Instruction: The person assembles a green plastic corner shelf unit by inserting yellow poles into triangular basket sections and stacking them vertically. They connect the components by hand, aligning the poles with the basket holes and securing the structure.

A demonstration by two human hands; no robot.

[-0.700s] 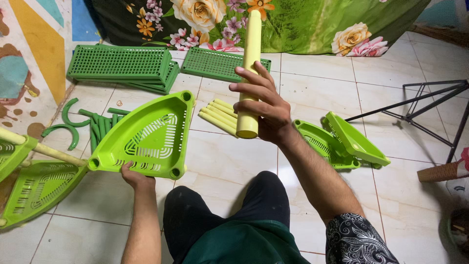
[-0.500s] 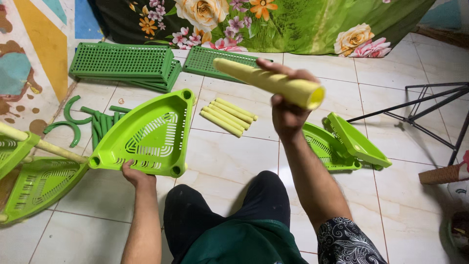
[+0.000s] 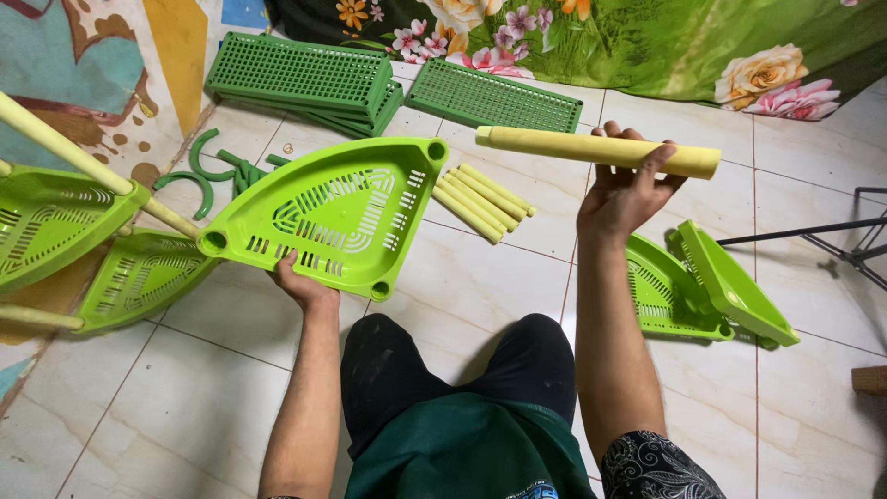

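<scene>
My left hand (image 3: pixel 303 286) grips the near edge of a lime-green triangular plastic shelf tray (image 3: pixel 337 212), held tilted above the tiled floor. My right hand (image 3: pixel 624 189) holds a pale yellow plastic tube (image 3: pixel 596 148) lying roughly level, raised in front of me. Several more yellow tubes (image 3: pixel 482 200) lie on the tiles between the two hands. At the left, two green trays (image 3: pixel 55 226) are joined on yellow tubes (image 3: pixel 55 148) as a part-built rack.
Dark green mesh panels (image 3: pixel 305 79) are stacked at the back, with another panel (image 3: pixel 494 94) beside them. Curved green pieces (image 3: pixel 199 166) lie at the left. Two more lime trays (image 3: pixel 707 286) rest at my right. A black metal stand (image 3: pixel 832 231) is far right.
My right hand turned the yellow tube from upright to roughly level and swung it to the right. The left hand and its tray stayed in place.
</scene>
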